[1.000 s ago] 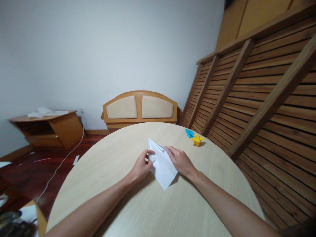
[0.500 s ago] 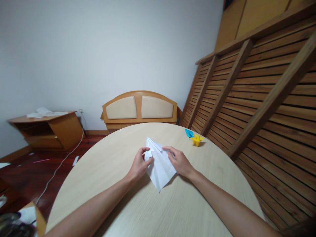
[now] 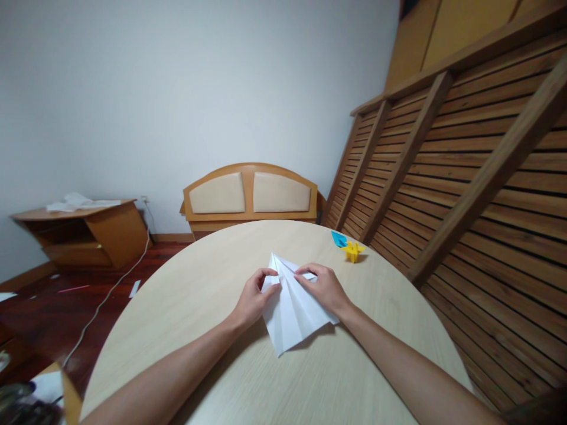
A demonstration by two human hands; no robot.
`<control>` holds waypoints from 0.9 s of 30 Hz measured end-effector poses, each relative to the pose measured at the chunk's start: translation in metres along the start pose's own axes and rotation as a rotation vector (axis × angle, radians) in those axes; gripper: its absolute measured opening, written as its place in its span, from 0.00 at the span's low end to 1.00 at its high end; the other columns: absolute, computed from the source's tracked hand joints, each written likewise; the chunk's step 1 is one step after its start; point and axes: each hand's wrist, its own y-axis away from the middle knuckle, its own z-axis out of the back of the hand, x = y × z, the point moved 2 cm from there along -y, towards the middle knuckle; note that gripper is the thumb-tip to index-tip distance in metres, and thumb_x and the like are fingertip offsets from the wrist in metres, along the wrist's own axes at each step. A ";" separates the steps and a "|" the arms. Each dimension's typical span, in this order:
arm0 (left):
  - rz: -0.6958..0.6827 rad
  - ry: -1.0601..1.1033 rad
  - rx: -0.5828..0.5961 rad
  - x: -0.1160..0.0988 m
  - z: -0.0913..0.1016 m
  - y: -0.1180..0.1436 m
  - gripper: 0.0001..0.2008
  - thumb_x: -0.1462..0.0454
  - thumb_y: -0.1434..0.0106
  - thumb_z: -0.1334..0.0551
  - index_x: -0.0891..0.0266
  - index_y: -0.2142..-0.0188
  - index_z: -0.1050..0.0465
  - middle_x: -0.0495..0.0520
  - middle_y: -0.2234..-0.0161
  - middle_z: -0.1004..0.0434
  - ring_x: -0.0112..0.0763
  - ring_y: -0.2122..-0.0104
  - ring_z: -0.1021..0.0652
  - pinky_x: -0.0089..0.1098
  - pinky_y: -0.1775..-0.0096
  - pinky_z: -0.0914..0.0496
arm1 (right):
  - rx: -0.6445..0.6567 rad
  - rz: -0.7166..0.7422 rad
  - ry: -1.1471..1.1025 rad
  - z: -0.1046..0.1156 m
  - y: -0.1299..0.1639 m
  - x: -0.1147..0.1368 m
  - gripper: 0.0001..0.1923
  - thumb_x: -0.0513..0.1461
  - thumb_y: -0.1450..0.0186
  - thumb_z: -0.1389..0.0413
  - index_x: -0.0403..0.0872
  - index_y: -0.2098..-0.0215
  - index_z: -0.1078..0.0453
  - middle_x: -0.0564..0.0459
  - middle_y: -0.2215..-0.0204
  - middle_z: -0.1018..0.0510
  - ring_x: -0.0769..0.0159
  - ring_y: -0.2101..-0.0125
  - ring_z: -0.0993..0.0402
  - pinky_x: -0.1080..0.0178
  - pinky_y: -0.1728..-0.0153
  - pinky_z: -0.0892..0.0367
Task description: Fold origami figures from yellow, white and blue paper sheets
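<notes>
While the white folded paper [image 3: 295, 313] lies flat on the round table [image 3: 221, 354], the left hand [image 3: 253, 299] pinches its left flap and the right hand [image 3: 323, 288] presses down its right flap. It looks thin, light and easy to crease, maybe tear, so hold the edges softly. No words show on it.

The white folded paper [image 3: 295, 310] lay partly under both hands, so its left and right edges were hidden there. The right hand [image 3: 323, 287] covered its own fingers' tips where they pressed the sheet. The counter [image 3: 212, 366] was cut off by the bottom edge. A dark blurred clutter [image 3: 22, 404] in the lower left corner, possibly tools, could not be made out.
</notes>
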 end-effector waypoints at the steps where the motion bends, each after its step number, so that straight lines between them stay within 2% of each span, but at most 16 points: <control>1: -0.004 -0.032 -0.015 0.001 0.001 0.000 0.13 0.59 0.43 0.37 0.61 0.60 0.30 0.55 0.63 0.23 0.36 0.64 0.23 0.34 0.62 0.29 | -0.015 0.019 0.015 0.000 0.000 0.000 0.07 0.42 0.37 0.42 0.48 0.66 0.23 0.49 0.65 0.19 0.59 0.62 0.23 0.58 0.56 0.31; 3: -0.033 -0.117 -0.072 0.003 0.004 -0.002 0.09 0.59 0.41 0.39 0.61 0.63 0.29 0.55 0.64 0.22 0.38 0.63 0.23 0.36 0.58 0.30 | -0.055 0.051 0.035 0.001 -0.001 0.001 0.07 0.41 0.37 0.42 0.48 0.68 0.24 0.49 0.64 0.20 0.60 0.61 0.24 0.58 0.56 0.32; 6: -0.054 -0.196 -0.140 0.009 0.008 -0.006 0.07 0.59 0.39 0.40 0.61 0.67 0.29 0.58 0.64 0.21 0.40 0.60 0.23 0.39 0.53 0.32 | -0.114 0.068 0.036 0.003 -0.002 0.002 0.07 0.41 0.37 0.43 0.47 0.70 0.26 0.47 0.58 0.22 0.59 0.55 0.26 0.56 0.50 0.35; 8: -0.044 -0.172 -0.150 0.012 0.011 -0.009 0.08 0.59 0.39 0.40 0.61 0.69 0.29 0.63 0.57 0.22 0.43 0.54 0.24 0.40 0.53 0.32 | -0.142 0.036 0.011 0.005 -0.003 0.000 0.08 0.42 0.37 0.44 0.47 0.70 0.27 0.46 0.57 0.21 0.58 0.54 0.26 0.55 0.49 0.36; 10: -0.032 -0.156 -0.161 0.014 0.015 -0.011 0.09 0.58 0.39 0.40 0.62 0.71 0.29 0.66 0.51 0.24 0.44 0.52 0.25 0.39 0.54 0.31 | -0.163 -0.034 -0.046 0.007 -0.005 -0.006 0.10 0.44 0.36 0.46 0.47 0.68 0.28 0.46 0.61 0.20 0.58 0.58 0.25 0.55 0.53 0.34; 12: -0.027 -0.176 -0.189 0.013 0.020 -0.014 0.11 0.57 0.38 0.40 0.63 0.69 0.29 0.63 0.56 0.23 0.42 0.57 0.23 0.37 0.58 0.30 | -0.181 -0.108 -0.127 0.010 -0.007 -0.014 0.12 0.47 0.36 0.47 0.46 0.68 0.30 0.48 0.67 0.21 0.59 0.65 0.24 0.57 0.60 0.31; 15: -0.057 -0.223 -0.280 0.006 0.027 -0.015 0.11 0.56 0.38 0.41 0.62 0.68 0.30 0.54 0.69 0.25 0.36 0.67 0.25 0.34 0.63 0.32 | -0.212 -0.185 -0.236 0.013 -0.010 -0.027 0.15 0.51 0.37 0.48 0.47 0.67 0.35 0.52 0.75 0.23 0.61 0.73 0.27 0.62 0.72 0.34; 19: -0.050 -0.223 -0.355 -0.004 0.029 -0.014 0.10 0.57 0.38 0.42 0.61 0.68 0.31 0.50 0.72 0.29 0.33 0.70 0.28 0.30 0.67 0.33 | -0.188 -0.262 -0.328 0.012 -0.011 -0.036 0.20 0.55 0.38 0.48 0.48 0.62 0.37 0.54 0.78 0.25 0.61 0.78 0.30 0.63 0.79 0.38; 21: -0.051 -0.214 -0.379 -0.008 0.028 -0.014 0.10 0.57 0.38 0.43 0.61 0.67 0.31 0.50 0.72 0.30 0.32 0.70 0.29 0.29 0.68 0.34 | -0.226 -0.239 -0.303 0.011 -0.011 -0.034 0.20 0.55 0.38 0.48 0.48 0.62 0.36 0.51 0.75 0.24 0.61 0.76 0.28 0.63 0.76 0.36; 24: -0.043 -0.199 -0.398 -0.010 0.029 -0.014 0.11 0.56 0.37 0.44 0.61 0.65 0.31 0.47 0.75 0.34 0.30 0.74 0.31 0.28 0.71 0.36 | -0.339 -0.160 -0.246 0.009 -0.010 -0.028 0.19 0.54 0.35 0.49 0.47 0.61 0.35 0.46 0.66 0.22 0.58 0.66 0.25 0.59 0.65 0.31; 27: -0.053 -0.227 -0.400 -0.010 0.032 -0.015 0.11 0.55 0.37 0.44 0.61 0.65 0.32 0.47 0.76 0.35 0.29 0.76 0.33 0.28 0.74 0.38 | -0.364 -0.124 -0.237 0.009 -0.010 -0.025 0.19 0.54 0.34 0.50 0.47 0.61 0.34 0.44 0.62 0.22 0.57 0.61 0.25 0.57 0.58 0.31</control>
